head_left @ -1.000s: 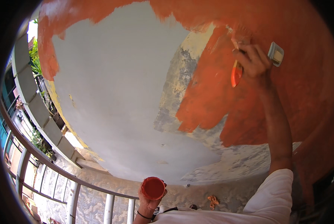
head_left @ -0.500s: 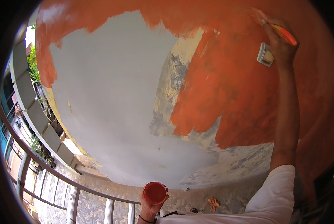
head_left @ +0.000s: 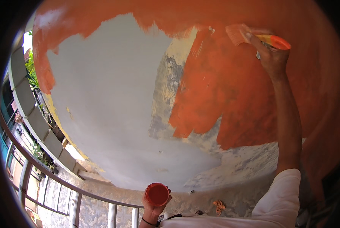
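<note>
My right hand (head_left: 273,57) is closed around the handle of a paintbrush (head_left: 275,41), high on the right. Its broad, orange-coated bristles lie against the orange-painted part of the wall (head_left: 246,87). Low in the middle, my left hand (head_left: 154,211) holds a small red cup of paint (head_left: 157,194), its round mouth facing up. Left of the orange patch the wall is a bare grey area (head_left: 105,87), with a ragged orange edge above it and a patchy cream and dark strip between them. My right hand mostly hides a light switch (head_left: 258,55).
A metal railing (head_left: 75,190) curves along the lower left, with potted plants (head_left: 32,72) beyond it. Patterned floor (head_left: 101,209) lies below the wall, and a small orange-brown object (head_left: 219,207) rests there. A low ledge (head_left: 23,85) runs by the wall's left edge.
My right hand has swept the paintbrush left and slightly down across the orange wall, now covering most of the light switch. My left hand and the cup stay nearly in place.
</note>
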{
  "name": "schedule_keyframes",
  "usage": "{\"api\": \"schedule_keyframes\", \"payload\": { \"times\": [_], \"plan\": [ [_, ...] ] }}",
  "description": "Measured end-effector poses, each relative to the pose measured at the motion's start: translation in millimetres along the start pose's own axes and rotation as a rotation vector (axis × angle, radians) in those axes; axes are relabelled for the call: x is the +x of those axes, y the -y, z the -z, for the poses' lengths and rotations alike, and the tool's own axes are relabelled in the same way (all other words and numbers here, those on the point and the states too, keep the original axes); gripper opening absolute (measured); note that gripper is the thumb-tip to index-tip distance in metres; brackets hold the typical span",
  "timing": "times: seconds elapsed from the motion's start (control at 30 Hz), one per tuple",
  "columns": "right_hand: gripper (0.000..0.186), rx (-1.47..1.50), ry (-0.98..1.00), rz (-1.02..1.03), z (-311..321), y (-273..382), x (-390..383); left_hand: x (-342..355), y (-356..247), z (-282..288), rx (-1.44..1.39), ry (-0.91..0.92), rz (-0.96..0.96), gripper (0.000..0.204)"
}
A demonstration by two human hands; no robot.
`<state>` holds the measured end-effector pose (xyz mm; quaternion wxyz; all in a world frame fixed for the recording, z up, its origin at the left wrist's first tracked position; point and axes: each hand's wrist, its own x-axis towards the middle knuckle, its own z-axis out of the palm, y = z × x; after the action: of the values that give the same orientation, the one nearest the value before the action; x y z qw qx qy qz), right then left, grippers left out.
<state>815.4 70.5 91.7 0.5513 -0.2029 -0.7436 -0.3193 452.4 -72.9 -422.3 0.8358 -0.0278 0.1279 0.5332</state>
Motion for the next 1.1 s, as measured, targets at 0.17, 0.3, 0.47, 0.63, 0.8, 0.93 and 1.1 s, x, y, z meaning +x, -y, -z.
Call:
{"api": "schedule_keyframes", "payload": {
  "times": [0.17, 0.3, 0.47, 0.63, 0.8, 0.93, 1.1],
  "plan": [
    [0.016, -0.397, 0.054, 0.439, -28.4, -0.4, -0.4, 4.8, -1.0, 21.2, -0.088, 0.017, 0.026, 0.054],
    [0.02, -0.5, 0.312, 0.727, -106.0, 56.8, -149.8, -1.2, 4.0, 10.3, -0.084, 0.0, 0.001, 0.054],
    [0.027, -0.016, 0.577, 0.57, -116.7, 113.6, -249.3, -11.7, -4.9, -0.8, -0.054, 0.049, -0.056, 0.052],
    [0.023, 0.238, 0.343, -0.011, -88.5, 64.8, -164.7, -23.7, -14.8, 8.5, -0.045, -0.04, -0.126, 0.051],
    [0.018, -0.132, -0.193, -0.133, -40.9, 32.1, -129.5, -17.3, -14.8, 9.3, -0.034, -0.028, -0.102, 0.051],
    [0.022, -0.454, -0.2, -0.005, -68.3, 60.2, -153.5, -15.0, -14.9, 4.1, -0.042, -0.033, -0.061, 0.053],
    [0.015, -0.161, 0.17, 0.212, -134.1, 114.9, -199.3, -10.2, -13.4, -4.6, 0.03, -0.012, -0.002, 0.056]
  ]
}}
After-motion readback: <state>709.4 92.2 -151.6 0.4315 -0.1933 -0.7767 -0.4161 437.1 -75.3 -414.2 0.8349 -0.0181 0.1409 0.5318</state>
